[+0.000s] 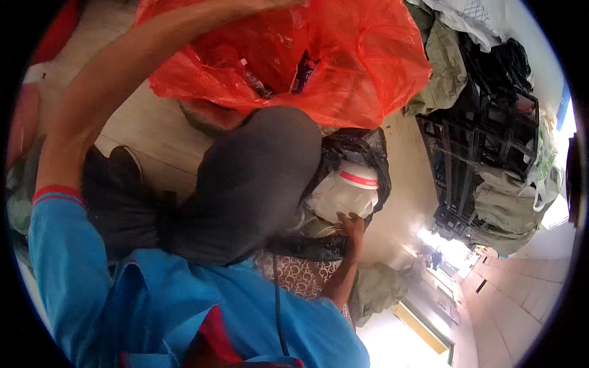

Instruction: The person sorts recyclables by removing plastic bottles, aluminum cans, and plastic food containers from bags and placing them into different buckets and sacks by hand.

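A large red plastic bag [374,73] lies spread at the top, with a dark packet [302,72] and a small tube [256,83] showing in it. My left arm reaches over the bag's upper side; my left hand [285,2] is at the frame's top edge, its fingers mostly cut off. My right hand [352,232] has its fingers closed on the near end of a whitish translucent container [337,196] with a red-and-white band. This container sits in an open black plastic bag [381,156], beside my bent knee.
Black stacked crates [469,144] stand at the right, with olive cloth bags [506,208] against them. Another olive bag [377,288] and a brown patterned cloth [300,276] lie near my right arm. Part of a dark shoe [126,162] shows on the floor at the left.
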The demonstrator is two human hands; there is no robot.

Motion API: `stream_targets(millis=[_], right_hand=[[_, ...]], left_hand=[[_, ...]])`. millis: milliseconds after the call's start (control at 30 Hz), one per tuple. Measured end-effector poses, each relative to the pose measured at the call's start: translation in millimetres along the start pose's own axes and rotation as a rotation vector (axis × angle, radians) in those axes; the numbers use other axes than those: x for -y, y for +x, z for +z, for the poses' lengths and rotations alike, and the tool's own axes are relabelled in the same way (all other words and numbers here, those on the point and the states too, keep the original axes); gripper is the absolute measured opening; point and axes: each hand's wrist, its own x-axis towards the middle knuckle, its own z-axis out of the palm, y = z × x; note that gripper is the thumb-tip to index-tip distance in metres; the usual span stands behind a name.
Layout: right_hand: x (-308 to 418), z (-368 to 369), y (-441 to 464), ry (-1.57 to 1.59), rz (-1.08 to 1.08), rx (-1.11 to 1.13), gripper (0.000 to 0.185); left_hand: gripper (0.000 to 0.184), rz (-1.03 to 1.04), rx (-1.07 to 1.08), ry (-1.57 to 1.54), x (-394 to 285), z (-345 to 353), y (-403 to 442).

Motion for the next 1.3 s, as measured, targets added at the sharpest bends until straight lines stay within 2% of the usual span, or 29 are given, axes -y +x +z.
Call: stream_targets(millis=[33,67,100,133,167,233,267,300,333,367,400,433,500,533,567,633,700,733,767,833,867,933,1000,1133,1200,1233,1300], right_hand=[[2,-23,-4,-0.287,-0.284,0.055,0.036],[37,-34,-18,-0.273,-0.341,-0.005,0.033],[73,-45,-33,-0.262,-0.397,-0.065,0.03],[139,-51,-59,0.047,-0.206,-0.225,0.029],[162,-58,-55,0.037,-0.25,-0.251,0.031],[247,-45,-70,0.428,-0.571,-0.253,0.025],[287,-32,-72,0.528,-0.565,-0.187,0.024],[325,-18,-68,0.49,-0.766,-0.117,0.024],[361,-4,-62,0.301,-0.878,-0.124,0.027],[383,24,-24,0.295,-1.033,-0.105,0.025],[421,45,-22,0.107,-1.044,-0.086,0.026],[436,80,22,-0.04,-1.128,-0.011,0.03],[446,148,107,-0.473,-0.915,0.12,0.033],[435,155,128,-0.473,-0.926,0.119,0.033],[425,155,149,-0.54,-0.969,-0.04,0.033],[418,140,161,-0.613,-1.01,-0.194,0.034],[398,117,147,-0.485,-0.8,-0.218,0.03],[397,116,143,-0.485,-0.79,-0.22,0.03],[397,117,139,0.125,-0.793,-0.005,0.038],[393,143,150,0.73,-0.751,0.213,0.05],[381,177,176,0.442,-0.747,-0.209,0.05],[376,187,186,0.142,-0.718,-0.61,0.05],[380,161,165,0.123,-0.473,0.228,0.067],[394,157,138,-0.036,-0.527,0.351,0.073],[401,145,100,0.156,-0.735,0.2,0.071],[404,137,89,0.156,-0.733,0.206,0.071],[407,117,81,0.037,-0.827,0.487,0.069]], left_hand=[[0.027,0.027,-0.005,0.013,6,2,0],[0.026,0.222,-0.076,0.283,24,6,8],[0.026,0.226,-0.084,0.288,33,9,8],[0.026,0.213,-0.081,0.285,40,13,7],[0.025,0.198,-0.079,0.28,43,15,4],[0.026,0.166,-0.033,0.277,36,7,-4],[0.026,0.13,0.022,0.276,34,4,-7],[0.026,0.133,0.016,0.28,36,4,-8],[0.027,0.165,0.0,0.303,41,5,-9],[0.028,0.198,-0.013,0.326,43,5,-9],[0.027,0.16,0.017,0.375,40,4,-9],[0.027,0.166,0.013,0.382,40,3,-8],[0.031,0.09,0.13,0.487,48,3,-4],[0.031,0.089,0.12,0.492,51,2,-3],[0.027,0.113,0.063,0.455,54,3,-5],[0.025,0.126,0.002,0.414,65,6,-5],[0.02,0.157,0.003,0.383,72,12,-4],[0.02,0.16,0.011,0.378,74,16,-3],[0.02,0.167,0.0,0.363,75,21,-3],[0.02,0.17,-0.019,0.349,73,25,-3],[0.02,0.195,-0.012,0.357,72,27,-4],[0.02,0.214,-0.008,0.374,69,29,-7],[0.021,0.17,0.025,0.346,70,27,-7],[0.022,0.156,-0.001,0.363,87,26,0],[0.023,0.144,-0.023,0.393,91,21,1],[0.023,0.139,-0.021,0.395,92,20,1],[0.025,0.124,-0.058,0.409,95,20,6]])
